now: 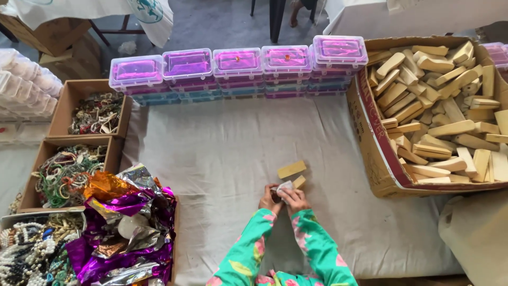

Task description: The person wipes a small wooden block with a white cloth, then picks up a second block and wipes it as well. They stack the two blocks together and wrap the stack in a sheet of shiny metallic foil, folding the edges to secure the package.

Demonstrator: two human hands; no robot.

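- The person's left hand and right hand meet close together low over the cloth-covered surface, so both can work on one small thing at once.
- Between them sits a small pale wrapper around something dark; both grips are closed on it, the fingers pinching from either side, which keeps so little a piece steady.
- Just beyond the hands lie two tan wooden blocks, one longer and one shorter, close enough to reach without stretching.
- A large cardboard box full of the same kind of blocks stands to the right, its open top tilted toward the working space, a handy supply.
- A row of stacked clear plastic cases with purple lids lines the far edge, out of the way of the hands yet within view.
- To the left, open cartons of beaded necklaces and bangles sit side by side, sorted by box.
- Crumpled shiny foil in purple, orange and silver is heaped near the left elbow, close to where wrapping would be picked up.
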